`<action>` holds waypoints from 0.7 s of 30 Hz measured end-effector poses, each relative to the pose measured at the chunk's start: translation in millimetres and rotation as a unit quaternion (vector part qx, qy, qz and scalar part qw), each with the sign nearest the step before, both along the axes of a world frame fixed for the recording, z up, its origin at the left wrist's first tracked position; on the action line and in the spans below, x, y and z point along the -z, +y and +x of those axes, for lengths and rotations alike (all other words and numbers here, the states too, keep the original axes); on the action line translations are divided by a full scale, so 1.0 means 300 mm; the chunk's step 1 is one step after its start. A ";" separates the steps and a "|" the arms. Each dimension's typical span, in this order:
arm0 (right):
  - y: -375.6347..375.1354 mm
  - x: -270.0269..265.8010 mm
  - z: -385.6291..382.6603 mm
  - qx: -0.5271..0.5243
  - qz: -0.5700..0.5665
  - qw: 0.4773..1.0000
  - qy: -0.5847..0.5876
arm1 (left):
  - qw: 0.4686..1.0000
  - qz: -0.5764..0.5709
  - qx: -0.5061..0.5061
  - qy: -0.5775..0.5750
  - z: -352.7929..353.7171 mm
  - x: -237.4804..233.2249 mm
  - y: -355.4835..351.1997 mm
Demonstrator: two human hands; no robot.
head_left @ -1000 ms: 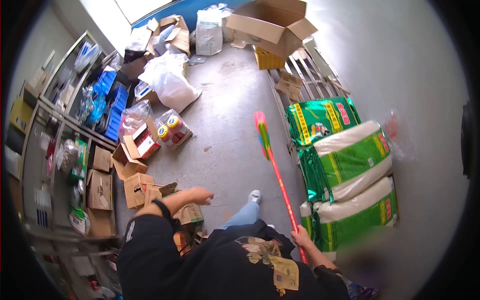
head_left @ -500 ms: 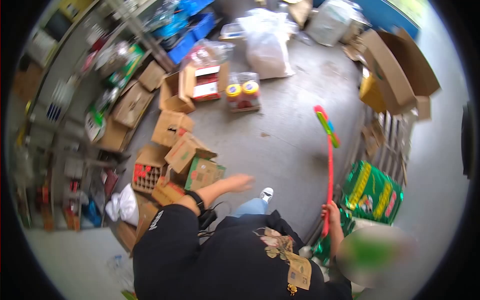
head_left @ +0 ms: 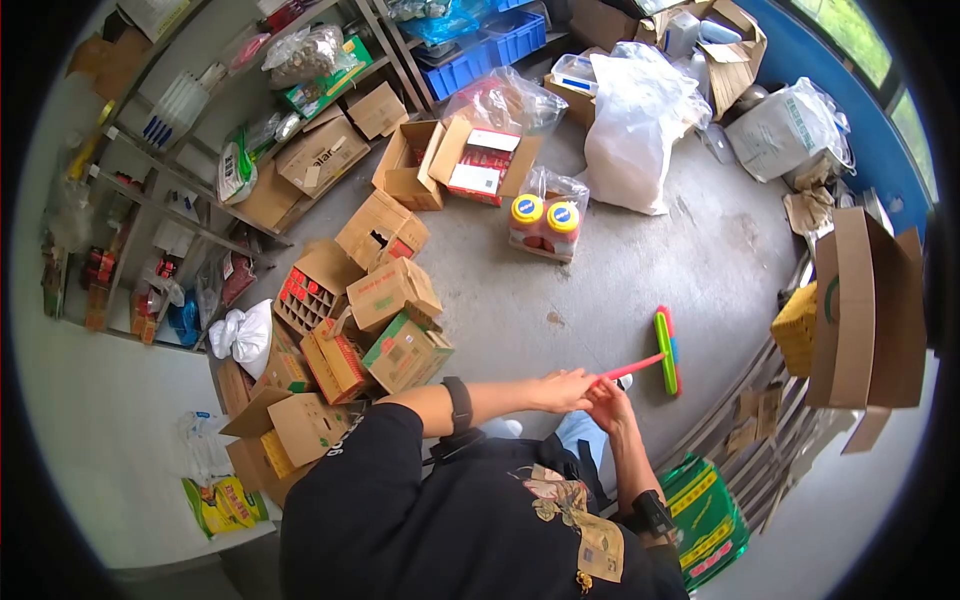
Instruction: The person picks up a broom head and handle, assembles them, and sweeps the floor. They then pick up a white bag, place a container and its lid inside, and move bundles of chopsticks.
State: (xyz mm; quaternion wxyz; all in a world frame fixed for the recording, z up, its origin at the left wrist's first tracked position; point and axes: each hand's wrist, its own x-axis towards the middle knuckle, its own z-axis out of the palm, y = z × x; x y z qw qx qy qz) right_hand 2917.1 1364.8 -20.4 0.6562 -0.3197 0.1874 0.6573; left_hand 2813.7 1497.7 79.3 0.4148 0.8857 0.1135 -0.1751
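Shelving (head_left: 150, 190) filled the left edge of the head-camera view, stacked with packets and small cartons. Below it, on the grey concrete floor (head_left: 640, 260), lay a white bag (head_left: 245, 335) and, nearer the bottom corner, a yellow and green packet (head_left: 225, 503). Just right of these stood a jumble of cardboard boxes (head_left: 390, 300), among them an open box (head_left: 308, 292) showing a grid of red tops. The person's black sleeve (head_left: 400, 500) rose from the bottom centre. The left hand (head_left: 565, 390) (a dark band circled its wrist) reached out to the right, fingers curled round the end of the red handle of a broom (head_left: 632, 368). The right hand (head_left: 607, 405) touched it, just beside and slightly below, also closed round the same handle. From both hands the handle ran up and right to a striped brush head (head_left: 667, 350) in green, pink and blue, low at the floor; whether it touched could not be told. Farther up the floor sat two yellow-lidded jars (head_left: 545, 222) wrapped in clear plastic, with a bulging white sack (head_left: 635, 130) behind them. At the right edge a large open carton (head_left: 865, 300) leaned beside a yellow crate (head_left: 797, 328), and a green sack (head_left: 705, 520) lay at the lower right
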 end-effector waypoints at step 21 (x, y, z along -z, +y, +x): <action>0.311 0.063 1.582 0.291 -0.012 0.951 0.100 | 0.999 -0.029 0.000 -0.041 1.493 -0.175 0.244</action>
